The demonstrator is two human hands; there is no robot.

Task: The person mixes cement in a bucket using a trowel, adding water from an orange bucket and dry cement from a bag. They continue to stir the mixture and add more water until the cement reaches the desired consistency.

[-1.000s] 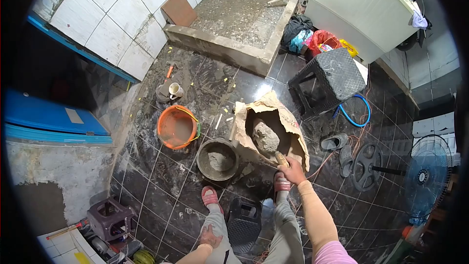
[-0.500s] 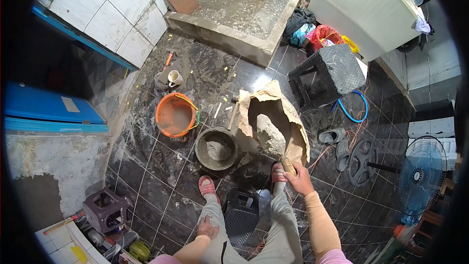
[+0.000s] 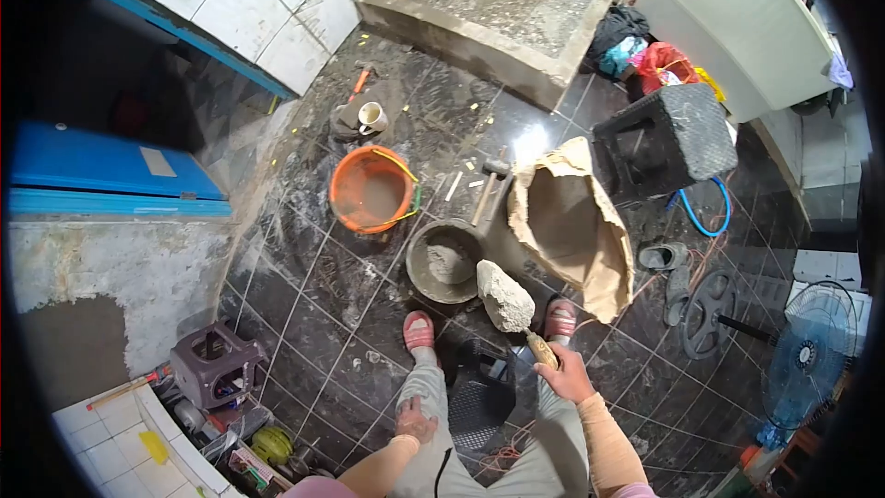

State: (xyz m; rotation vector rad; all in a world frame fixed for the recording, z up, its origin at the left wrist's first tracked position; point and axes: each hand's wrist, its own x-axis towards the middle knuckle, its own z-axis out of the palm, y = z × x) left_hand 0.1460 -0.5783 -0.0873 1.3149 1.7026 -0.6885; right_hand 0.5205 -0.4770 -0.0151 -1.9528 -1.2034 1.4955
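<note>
My right hand grips the wooden handle of a trowel. A heap of grey cement powder sits on its blade, held in the air just right of the dark mixing pan. The pan has some grey cement in it. To the right lies the open brown paper cement bag. My left hand rests flat on my left knee. My feet in pink sandals stand on the dark tiled floor, either side of a small black stool.
An orange bucket of murky water stands left of the pan, with a mug beyond it. A hammer lies by the bag. A black plastic stool, blue hose, fan and raised concrete step surround the area.
The trowel has lifted a load of cement out of the bag and swung left toward the pan. The view has shifted, so everything sits further right in frame.
</note>
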